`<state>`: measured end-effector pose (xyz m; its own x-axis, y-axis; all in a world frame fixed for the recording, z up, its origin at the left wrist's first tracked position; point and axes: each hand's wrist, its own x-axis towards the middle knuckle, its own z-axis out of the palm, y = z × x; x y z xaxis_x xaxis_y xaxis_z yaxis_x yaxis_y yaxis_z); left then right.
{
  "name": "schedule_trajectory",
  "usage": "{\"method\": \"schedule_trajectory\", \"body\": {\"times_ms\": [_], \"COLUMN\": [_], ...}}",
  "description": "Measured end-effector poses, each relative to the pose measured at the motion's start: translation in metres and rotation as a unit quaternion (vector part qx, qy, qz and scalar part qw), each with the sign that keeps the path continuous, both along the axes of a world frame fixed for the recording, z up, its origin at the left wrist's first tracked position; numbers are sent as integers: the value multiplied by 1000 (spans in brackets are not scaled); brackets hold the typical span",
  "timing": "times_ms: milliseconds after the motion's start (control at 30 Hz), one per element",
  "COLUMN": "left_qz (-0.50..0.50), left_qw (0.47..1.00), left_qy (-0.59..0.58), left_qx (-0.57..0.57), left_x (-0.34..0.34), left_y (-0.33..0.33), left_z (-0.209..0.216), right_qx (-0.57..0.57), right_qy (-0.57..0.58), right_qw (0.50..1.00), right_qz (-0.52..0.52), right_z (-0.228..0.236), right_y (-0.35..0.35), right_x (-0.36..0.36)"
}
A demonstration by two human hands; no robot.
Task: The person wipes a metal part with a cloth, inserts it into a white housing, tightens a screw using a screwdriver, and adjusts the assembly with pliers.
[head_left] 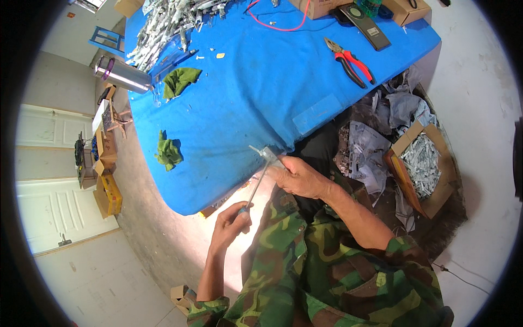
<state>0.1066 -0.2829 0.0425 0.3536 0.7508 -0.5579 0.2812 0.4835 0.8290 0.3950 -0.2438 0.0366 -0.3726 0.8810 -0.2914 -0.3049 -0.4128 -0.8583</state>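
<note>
On the left, a crumpled green cloth (168, 151) lay on the blue-covered table (229, 109), and farther right the left hand (231, 222) was curled around the handle of a screwdriver (255, 189), whose shaft slanted up to a small grey piece (267, 154). The right hand (299, 175) pinched that piece by the table's near edge; rightward lay red-handled pliers (356, 62), then a cardboard box (402, 182) of pale pieces (422, 163).

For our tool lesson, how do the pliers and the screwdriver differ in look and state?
The pliers lie on the blue cloth, while the screwdriver is in the left hand. The pliers have two red-and-black handles; the screwdriver shows one thin, straight shaft. Both show bare metal.
</note>
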Motion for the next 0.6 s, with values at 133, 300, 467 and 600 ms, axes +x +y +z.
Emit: {"method": "schedule_trajectory", "body": {"times_ms": [133, 300, 467, 600], "left_qz": [59, 94, 105, 133], "left_qw": [998, 993, 989, 981], "left_qy": [17, 51, 33, 36], "left_qx": [22, 53, 98, 137], "left_x": [-8, -5, 0, -2], "left_y": [-16, -26, -29, -27], "left_z": [7, 21, 23, 26], "right_qx": [-3, -36, -40, 11], "right_qy": [59, 144, 96, 65], "right_qw": [997, 988, 994, 995], "right_qz": [-49, -45, -21, 70], "right_z": [-9, -3, -4, -5], "right_y": [-10, -20, -14, -6], "right_x": [-2, -6, -3, 1]}}
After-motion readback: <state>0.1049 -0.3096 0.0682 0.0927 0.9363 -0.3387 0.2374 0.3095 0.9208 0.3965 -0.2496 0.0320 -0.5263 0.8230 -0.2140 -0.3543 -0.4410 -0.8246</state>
